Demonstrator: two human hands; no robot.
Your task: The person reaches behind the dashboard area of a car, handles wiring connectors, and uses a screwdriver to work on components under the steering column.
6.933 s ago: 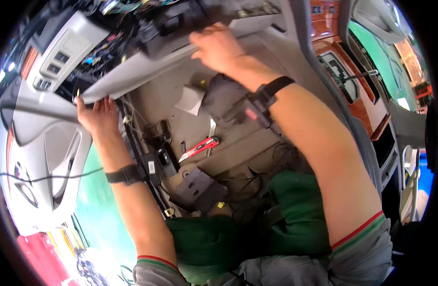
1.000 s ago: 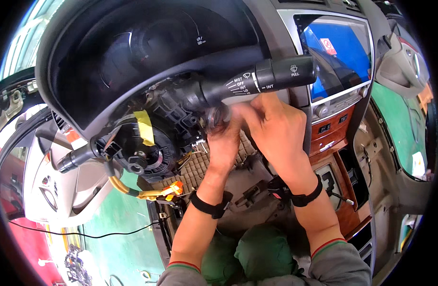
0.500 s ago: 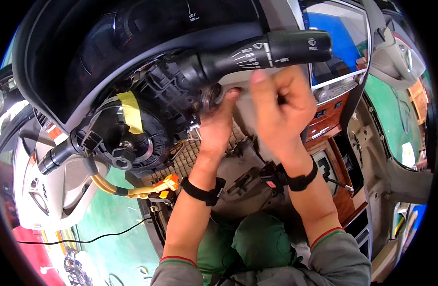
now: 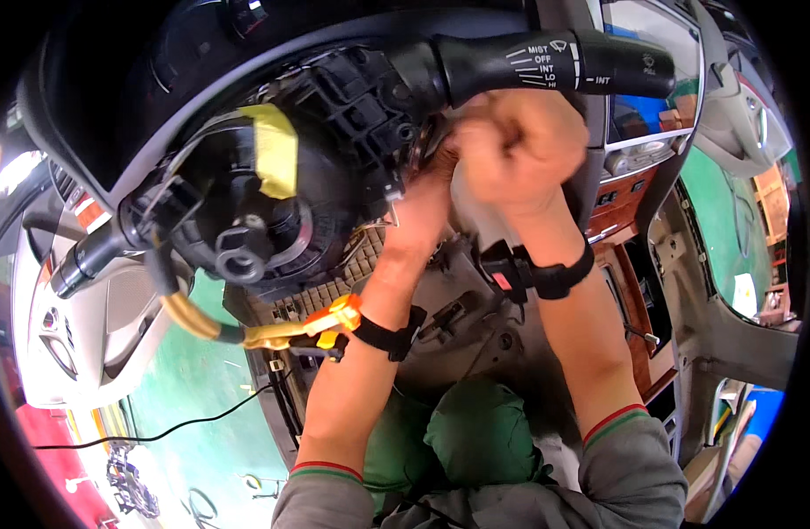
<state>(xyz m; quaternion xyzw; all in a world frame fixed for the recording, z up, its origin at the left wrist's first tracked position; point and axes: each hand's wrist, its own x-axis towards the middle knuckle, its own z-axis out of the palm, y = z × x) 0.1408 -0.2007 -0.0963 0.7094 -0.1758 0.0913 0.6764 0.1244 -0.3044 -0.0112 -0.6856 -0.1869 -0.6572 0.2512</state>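
A bare steering column [image 4: 343,106] with no wheel fills the upper left. Its black wiper stalk [image 4: 520,66] reaches to the right, and a shorter stalk [image 4: 88,260] sticks out at the left. Yellow tape [image 4: 275,152] hangs over the round hub [image 4: 246,251]. My left hand [image 4: 423,198] is at the column's right side, by the ignition lock; its fingers are hidden behind the column and my other hand. Just under the wiper stalk, my right hand [image 4: 524,145] is closed, its fingers curled in and blurred by motion. Whatever it may hold is hidden.
An orange connector [image 4: 334,316] on a yellow-sleeved cable hangs beside my left wrist. Wood-look trim [image 4: 618,207] and a screen [image 4: 652,84] stand to the right. The open door [image 4: 88,326] is at the left. My green-trousered knees [image 4: 480,432] are below.
The column now appears lower and further right as the view shifted. My right hand has come closer to my left hand and the lock. My left thumb, visible before, is now covered.
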